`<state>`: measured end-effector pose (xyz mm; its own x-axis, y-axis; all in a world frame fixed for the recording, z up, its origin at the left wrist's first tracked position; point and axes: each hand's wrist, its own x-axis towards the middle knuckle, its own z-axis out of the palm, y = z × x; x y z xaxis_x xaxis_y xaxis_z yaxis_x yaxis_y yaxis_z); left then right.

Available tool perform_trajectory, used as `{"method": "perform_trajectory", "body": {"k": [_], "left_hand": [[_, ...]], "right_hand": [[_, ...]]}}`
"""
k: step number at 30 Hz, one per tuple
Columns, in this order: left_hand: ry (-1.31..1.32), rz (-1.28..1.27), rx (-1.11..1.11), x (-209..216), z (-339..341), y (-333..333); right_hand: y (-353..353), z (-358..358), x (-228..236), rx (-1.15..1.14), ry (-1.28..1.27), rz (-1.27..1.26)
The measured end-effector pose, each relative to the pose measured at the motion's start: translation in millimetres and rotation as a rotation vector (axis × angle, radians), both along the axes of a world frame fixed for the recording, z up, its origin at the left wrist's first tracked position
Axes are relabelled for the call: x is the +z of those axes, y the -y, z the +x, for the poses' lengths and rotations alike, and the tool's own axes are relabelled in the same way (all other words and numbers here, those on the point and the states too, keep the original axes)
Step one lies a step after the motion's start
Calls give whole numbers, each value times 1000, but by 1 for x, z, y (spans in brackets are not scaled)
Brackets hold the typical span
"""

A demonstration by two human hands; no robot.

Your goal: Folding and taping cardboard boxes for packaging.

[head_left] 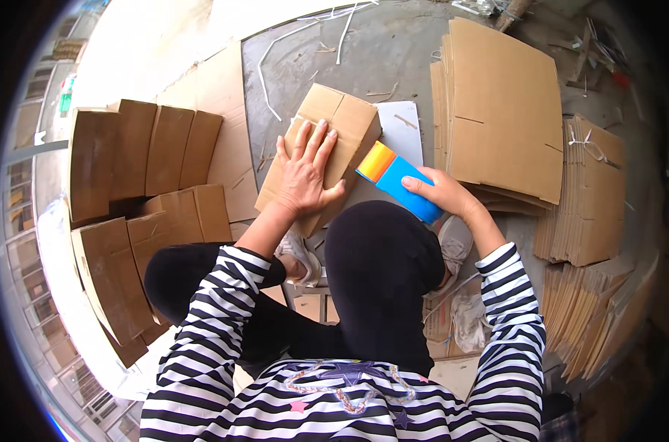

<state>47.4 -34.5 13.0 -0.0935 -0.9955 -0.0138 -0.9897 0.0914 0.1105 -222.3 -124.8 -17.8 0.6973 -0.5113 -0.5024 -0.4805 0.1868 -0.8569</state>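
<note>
A closed cardboard box (pixel 343 112) lies tilted in front of my knees. My left hand (pixel 306 171) rests flat on its top, fingers spread and pointing away from me. To the right of the box, my right hand (pixel 446 193) grips a blue tape dispenser (pixel 402 183) with a yellow-orange roll end (pixel 375 161). That end is close to the box's right side; whether it touches the box I cannot tell. Part of the box's near end is hidden behind my left hand and my raised knee.
Several folded boxes (pixel 146 151) stand in two rows at the left. Stacks of flat cardboard sheets (pixel 504 110) and bundled cardboard (pixel 592 191) stand at the right. A white sheet (pixel 400 121) lies beyond the box. Strap scraps (pixel 268 85) litter the grey floor.
</note>
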Motion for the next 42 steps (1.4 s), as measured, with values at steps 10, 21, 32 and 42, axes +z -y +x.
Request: {"method": "perform_trajectory", "body": {"k": [10, 21, 32, 42], "left_hand": [[-20, -6, -20, 0, 0, 2], [-48, -29, -27, -1, -1, 1], [-105, -64, -9, -6, -1, 0], [-60, -72, 6, 0, 4, -2]], "right_hand": [[-23, -46, -9, -53, -266, -115], [36, 52, -37, 170, -439, -10], [19, 89, -55, 187, -612, -58], [5, -59, 96, -586, -431, -482]]}}
